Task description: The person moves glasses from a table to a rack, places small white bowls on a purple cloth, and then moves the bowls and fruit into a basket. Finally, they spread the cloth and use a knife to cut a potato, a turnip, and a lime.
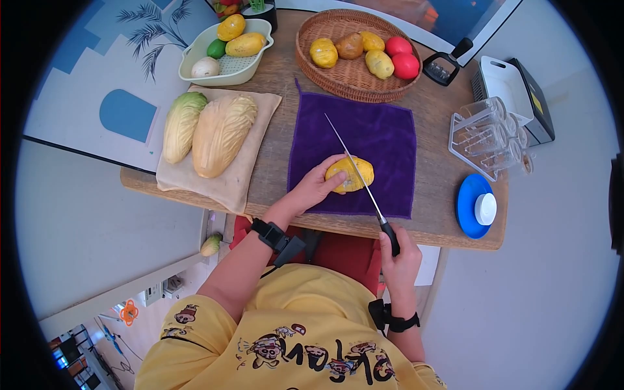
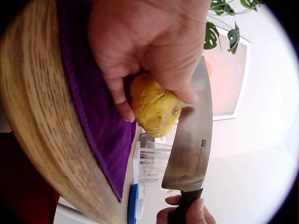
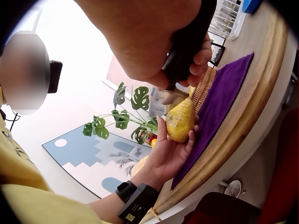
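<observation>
A yellow fruit with a scored, lined skin [image 1: 364, 170] is held over the purple cloth [image 1: 390, 130] by my left hand [image 1: 315, 188], whose fingers and thumb curl round its left side. My right hand [image 1: 402, 257] grips the black handle of a long knife [image 1: 369, 188]. The blade lies across the fruit in the head view. In the left wrist view the blade [image 2: 191, 140] stands beside the fruit [image 2: 154, 107], close to the left thumb. The right wrist view shows the fruit [image 3: 181, 120] resting in the left fingers, the blade partly hidden by the right hand [image 3: 145, 42].
Two cabbages [image 1: 221, 136] lie on a beige cloth at the left. Behind are a green basket [image 1: 224, 79] and a wicker tray [image 1: 305, 62], both with fruit. At the right stand a rack of glasses [image 1: 484, 136], a blue plate [image 1: 465, 208] and a black-handled utensil [image 1: 445, 65].
</observation>
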### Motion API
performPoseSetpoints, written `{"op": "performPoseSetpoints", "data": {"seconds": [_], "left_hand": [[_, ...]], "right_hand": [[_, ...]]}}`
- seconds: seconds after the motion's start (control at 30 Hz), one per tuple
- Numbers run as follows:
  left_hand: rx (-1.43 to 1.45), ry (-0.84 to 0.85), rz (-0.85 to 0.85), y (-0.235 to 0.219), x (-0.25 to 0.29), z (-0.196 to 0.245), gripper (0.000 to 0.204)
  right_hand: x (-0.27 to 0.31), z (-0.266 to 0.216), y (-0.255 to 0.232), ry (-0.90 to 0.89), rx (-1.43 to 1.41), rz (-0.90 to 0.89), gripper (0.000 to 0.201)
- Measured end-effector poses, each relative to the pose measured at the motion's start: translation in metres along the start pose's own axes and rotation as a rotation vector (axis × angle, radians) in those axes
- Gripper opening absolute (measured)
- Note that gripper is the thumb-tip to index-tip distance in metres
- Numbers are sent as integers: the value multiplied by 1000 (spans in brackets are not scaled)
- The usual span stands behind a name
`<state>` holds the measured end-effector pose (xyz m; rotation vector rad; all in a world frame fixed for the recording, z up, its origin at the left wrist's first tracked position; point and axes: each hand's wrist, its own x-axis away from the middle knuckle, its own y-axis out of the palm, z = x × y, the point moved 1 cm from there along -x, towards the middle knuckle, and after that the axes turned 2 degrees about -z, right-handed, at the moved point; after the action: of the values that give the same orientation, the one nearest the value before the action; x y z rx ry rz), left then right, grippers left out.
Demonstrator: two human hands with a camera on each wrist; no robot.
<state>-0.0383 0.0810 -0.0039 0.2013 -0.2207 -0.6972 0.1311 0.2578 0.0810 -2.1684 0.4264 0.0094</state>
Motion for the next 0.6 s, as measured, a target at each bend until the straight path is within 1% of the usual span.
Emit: {"op": "performPoseSetpoints", "data": {"seconds": [0.1, 0.17, 0.43, 0.6], "left_hand": [[39, 11, 4, 3, 2, 6, 46], [89, -59, 0, 4, 4, 12, 47], [70, -46, -2, 3, 4, 13, 49], [62, -57, 8, 3, 3, 11, 50]], "right_hand": [[-2, 1, -1, -1, 15, 4, 23], [-2, 1, -1, 9, 27, 2, 23], [-1, 1, 2, 18, 22, 39, 23], [0, 2, 1, 29, 15, 30, 23]]}}
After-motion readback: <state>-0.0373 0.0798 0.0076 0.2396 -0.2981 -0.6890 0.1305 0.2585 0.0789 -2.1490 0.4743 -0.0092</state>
